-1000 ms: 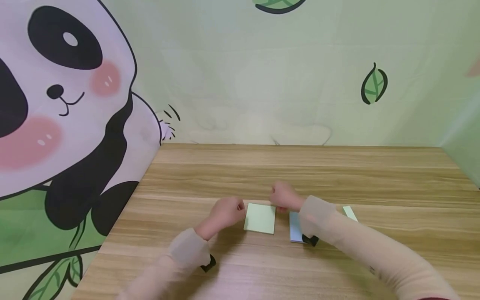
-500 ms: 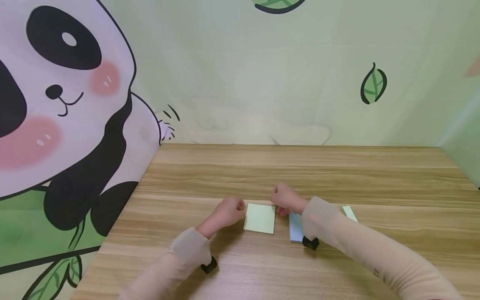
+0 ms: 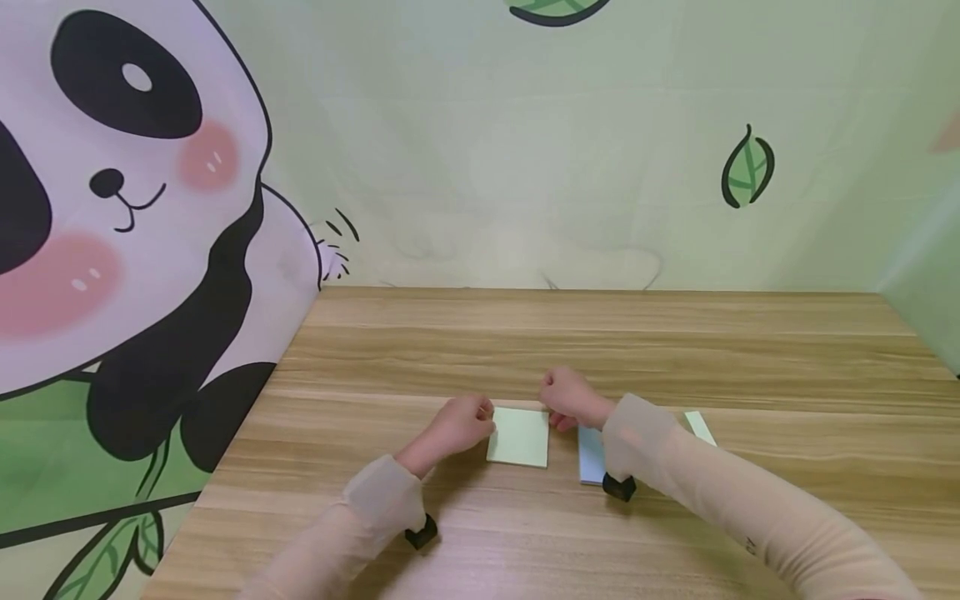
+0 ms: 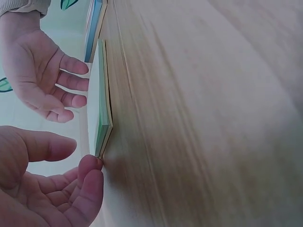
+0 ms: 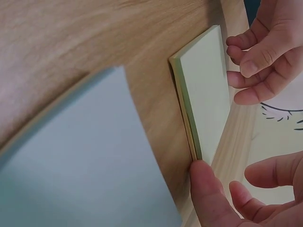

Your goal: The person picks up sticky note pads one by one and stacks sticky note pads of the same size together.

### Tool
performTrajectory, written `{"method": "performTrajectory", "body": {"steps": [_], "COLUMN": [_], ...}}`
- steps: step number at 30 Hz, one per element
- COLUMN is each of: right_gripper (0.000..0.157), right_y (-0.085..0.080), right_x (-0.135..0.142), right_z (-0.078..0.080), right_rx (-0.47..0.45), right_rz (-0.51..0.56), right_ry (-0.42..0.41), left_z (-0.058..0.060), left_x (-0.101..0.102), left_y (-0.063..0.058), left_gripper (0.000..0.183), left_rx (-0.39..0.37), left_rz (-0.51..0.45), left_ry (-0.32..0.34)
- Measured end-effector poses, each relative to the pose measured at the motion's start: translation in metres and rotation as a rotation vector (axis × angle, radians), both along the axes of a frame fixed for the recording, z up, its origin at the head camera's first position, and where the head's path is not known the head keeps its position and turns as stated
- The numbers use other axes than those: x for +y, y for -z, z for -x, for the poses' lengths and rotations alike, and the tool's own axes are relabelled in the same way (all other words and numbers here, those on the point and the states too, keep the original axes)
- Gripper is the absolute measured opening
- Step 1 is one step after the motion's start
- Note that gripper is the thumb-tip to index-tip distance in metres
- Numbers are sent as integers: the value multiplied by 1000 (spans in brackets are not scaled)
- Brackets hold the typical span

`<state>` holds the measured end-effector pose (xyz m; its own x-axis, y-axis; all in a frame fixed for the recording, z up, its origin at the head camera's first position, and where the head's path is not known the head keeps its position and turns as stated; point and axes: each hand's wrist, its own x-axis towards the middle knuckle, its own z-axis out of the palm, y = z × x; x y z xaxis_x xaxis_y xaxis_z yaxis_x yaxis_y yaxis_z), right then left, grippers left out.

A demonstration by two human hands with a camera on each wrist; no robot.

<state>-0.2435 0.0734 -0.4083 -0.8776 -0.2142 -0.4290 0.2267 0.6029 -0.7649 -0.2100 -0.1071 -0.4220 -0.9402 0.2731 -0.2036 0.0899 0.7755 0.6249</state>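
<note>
A square pad of pale green notes [image 3: 518, 437] lies on the wooden table between the two hands. The left hand [image 3: 455, 423] is at its left side; in the left wrist view, a fingertip [image 4: 90, 165] meets the pad's near corner while the thumb stays apart from it. At the other side is the right hand [image 3: 573, 398], its fingers loosely bent. In the right wrist view, one of its fingertips [image 5: 202, 172] touches the pad's corner, with the thumb and other fingers spread away. A blue note pad [image 3: 591, 457] lies to the right, partly hidden under the right forearm.
A narrow pale green strip [image 3: 701, 427] shows beyond the right forearm, its lower part hidden. Both wrists carry a small black camera [image 3: 422, 532]. A panda-printed wall cloth [image 3: 480, 167] stands behind the wooden table [image 3: 480, 350].
The left hand has shifted slightly right, up to the green pad. The pad has turned a little straighter. The right hand has come down slightly; the blue pad stays put.
</note>
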Motion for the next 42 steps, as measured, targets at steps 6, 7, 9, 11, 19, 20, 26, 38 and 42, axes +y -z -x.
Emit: {"method": "performTrajectory", "body": {"steps": [6,7,9,11,19,20,26,38,42], "right_gripper": [17,17,20,23,17,17,20,36,34], "right_y": [-2,-2,-1,-2,-2,-2,-1,-1,-1], "right_x": [2,2,3,5,7,7,7,10,12], "right_z": [1,1,1,1,3,3,4,-3,-6], "right_rx": [-43,-54,-80,-104,-147,-148,-153,-165,-181], "right_rz": [52,67,105,139,178,180,181,153,161], "right_ry": [48,59,85,105,117,116,114,87,77], "left_z": [0,-1,-1,-2,-2,-2,-2,-11,-13], "left_x": [0,0,0,1,3,2,3,3,2], "left_y": [-1,-1,-1,-1,0,0,1,0,1], "left_gripper": [24,24,25,26,27,27,27,16,20], "left_rx": [16,19,29,32,38,41,35,27,23], "left_rz": [-18,-22,-30,-37,-56,-57,-63,79,88], "left_ry": [2,3,4,3,1,5,3,2,19]}}
